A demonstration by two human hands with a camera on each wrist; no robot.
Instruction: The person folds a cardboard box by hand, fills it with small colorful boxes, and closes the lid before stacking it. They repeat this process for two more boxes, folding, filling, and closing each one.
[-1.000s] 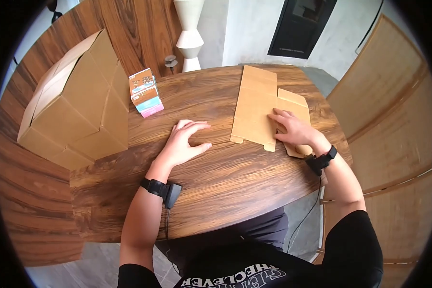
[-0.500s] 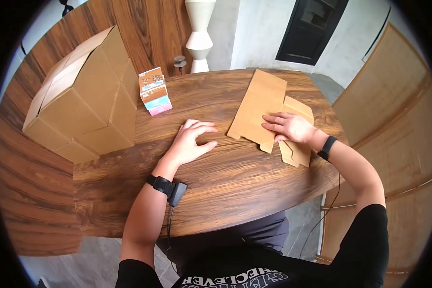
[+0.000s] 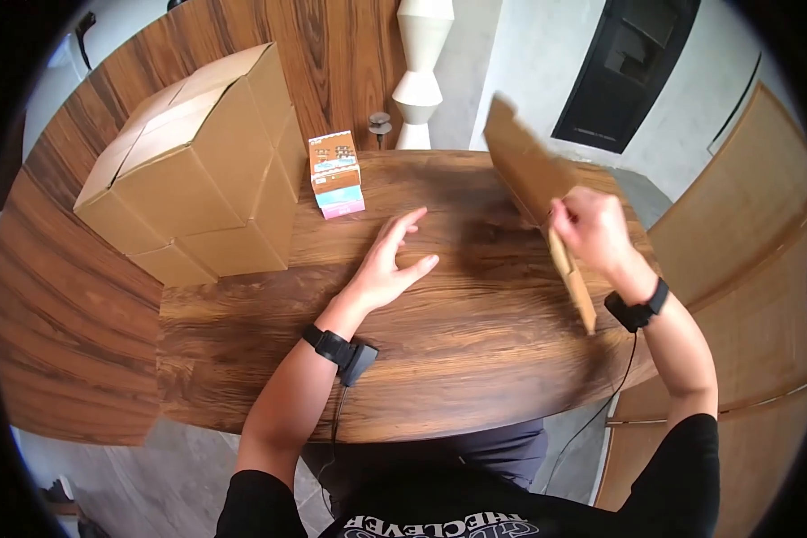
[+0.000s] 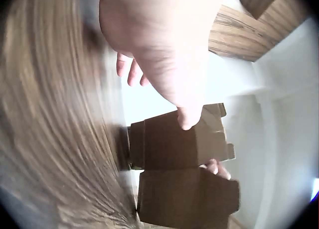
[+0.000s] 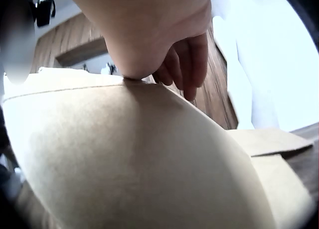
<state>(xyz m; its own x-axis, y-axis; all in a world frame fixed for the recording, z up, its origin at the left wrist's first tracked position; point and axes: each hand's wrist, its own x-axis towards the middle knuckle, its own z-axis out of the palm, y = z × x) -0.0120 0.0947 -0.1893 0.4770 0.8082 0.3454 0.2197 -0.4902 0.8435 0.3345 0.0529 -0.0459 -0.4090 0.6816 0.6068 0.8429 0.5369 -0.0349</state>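
Note:
In the head view the right hand (image 3: 597, 231) pinches the upper edge of a flat, die-cut cardboard sheet (image 3: 522, 161), which stands tilted up on its edge above the table's right part. The right wrist view shows the sheet's broad face (image 5: 139, 159) below the hand (image 5: 154, 35), its fingers over the far edge. The left hand (image 3: 387, 265) is at mid-table, thumb and fingers spread, holding nothing. In the left wrist view the sheet (image 4: 169, 144) appears beyond the left hand (image 4: 159, 50), with fingertips of the right hand at its edge.
A large cardboard box (image 3: 233, 170) stands at the left of the wooden table (image 3: 403, 359). A small printed box (image 3: 336, 175) in brown, blue and pink is beside it. Behind the table stands a white sculpted column (image 3: 419, 81); a woven screen (image 3: 735, 242) is at the right.
The right hand has gone from resting on the flat sheet to pinching it and lifting it upright. The left hand's fingers have spread wider. The head view has shifted, moving the boxes rightward in it.

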